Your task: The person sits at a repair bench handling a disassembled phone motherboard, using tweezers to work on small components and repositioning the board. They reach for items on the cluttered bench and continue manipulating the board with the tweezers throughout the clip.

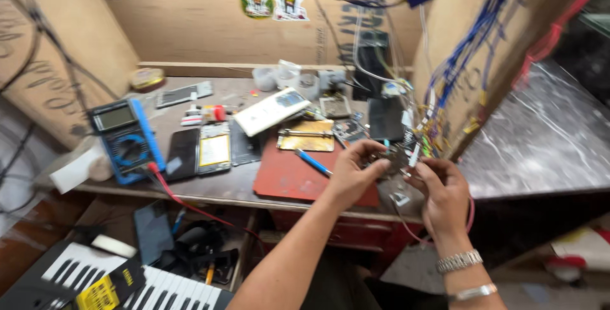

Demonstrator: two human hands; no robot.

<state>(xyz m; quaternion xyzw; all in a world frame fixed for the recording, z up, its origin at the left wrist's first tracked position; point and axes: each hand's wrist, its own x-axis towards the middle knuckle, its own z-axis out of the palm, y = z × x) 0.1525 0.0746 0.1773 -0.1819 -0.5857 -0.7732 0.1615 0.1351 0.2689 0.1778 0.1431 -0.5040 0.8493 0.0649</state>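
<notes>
My left hand [356, 170] and my right hand [441, 189] meet over the right end of a cluttered workbench [210, 186]. Between their fingertips they pinch a small dark electronic part [395, 157] with thin wires hanging from it. The left hand hovers over the right edge of a red work mat [286, 179]. A metal bracelet and a band sit on my right wrist. A blue-handled tool [312, 162] lies on the mat just left of my left hand.
A blue multimeter [125, 138] with a red lead lies at the left. Opened phones [214, 148], a white device [272, 111] and small parts cover the bench. Bundles of blue wires [470, 36] hang at right. A keyboard [127, 281] sits below left.
</notes>
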